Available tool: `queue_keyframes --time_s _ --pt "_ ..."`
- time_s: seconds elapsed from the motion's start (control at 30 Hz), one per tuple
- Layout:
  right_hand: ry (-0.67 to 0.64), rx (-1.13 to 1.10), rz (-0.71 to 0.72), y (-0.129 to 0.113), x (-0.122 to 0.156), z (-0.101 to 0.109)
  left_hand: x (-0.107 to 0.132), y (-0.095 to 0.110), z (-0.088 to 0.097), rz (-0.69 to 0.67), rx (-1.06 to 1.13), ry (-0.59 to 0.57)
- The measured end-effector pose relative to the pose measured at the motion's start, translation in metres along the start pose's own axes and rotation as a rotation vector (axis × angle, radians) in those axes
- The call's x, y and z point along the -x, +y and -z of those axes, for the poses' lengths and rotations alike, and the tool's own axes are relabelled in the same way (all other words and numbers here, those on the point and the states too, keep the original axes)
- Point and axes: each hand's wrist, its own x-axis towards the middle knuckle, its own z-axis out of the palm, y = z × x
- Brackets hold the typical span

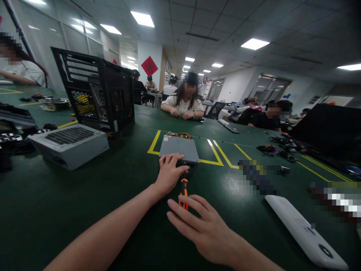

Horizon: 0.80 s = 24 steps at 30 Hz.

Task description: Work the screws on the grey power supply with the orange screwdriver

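Note:
My left hand (pixel 168 174) rests on the near edge of a flat grey metal box (pixel 178 148) with coloured wires at its far end; the fingers curl over that edge and hold it. My right hand (pixel 201 226) is closed around the orange and black handle of a screwdriver (pixel 184 192), which points toward the box's near side. Both forearms reach in from the bottom over the dark green table (pixel 121 180).
A black open computer case (pixel 96 90) and a grey power supply (pixel 69 145) stand at the left. A white flat object (pixel 304 231) lies at the right. Cables (pixel 279 148) lie at the back right. Other people sit across the table and at the far left.

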Motion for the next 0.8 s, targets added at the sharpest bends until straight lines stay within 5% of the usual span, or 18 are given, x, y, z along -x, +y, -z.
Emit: queue_keyframes --time_s 0.27,0.6,0.8 --pt "0.278 0.183 -0.033 0.021 0.009 -0.030 0.001 0.000 0.006 -0.010 -0.003 -0.029" --pt "0.276 0.107 -0.093 0.014 0.010 -0.025 0.001 0.002 0.005 -0.003 -0.086 -0.004" --pt "0.460 -0.002 -0.173 0.019 0.011 -0.035 0.001 0.001 0.006 -0.006 -0.090 -0.007"
